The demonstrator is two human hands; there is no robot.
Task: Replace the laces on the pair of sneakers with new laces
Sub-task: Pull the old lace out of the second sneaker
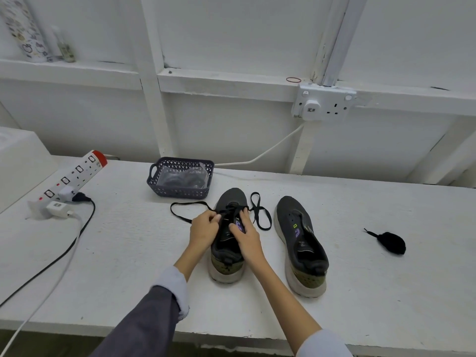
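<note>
A white table (360, 292) fills the near half of the view, backed by a white panelled wall with a double wall socket (323, 104). On the table stand two dark grey sneakers, toes pointing to the far side. The right sneaker (300, 243) sits alone with bare eyelets and no lace. The left sneaker (226, 266), near the table's middle, is the one being worked on. A white power strip (74, 176) lies at the far left. A dark plastic basket (153, 181), just beyond the left sneaker, holds a clear packet (180, 177) with what look like dark coiled laces. The person's left hand (203, 230) has curled fingers that pinch a black lace (188, 203) at the eyelets. The right hand (248, 237) grips the same sneaker's upper beside the tongue; whether it also holds lace cannot be told. The lace crosses only the far eyelets, and its long ends trail in loops on the table to either side of the toe. A black lace bundle (391, 242) lies well to the right, probably an old lace already taken out. Judging by this, the task is under halfway: one sneaker is part-laced, and the other has yet to be laced.
</note>
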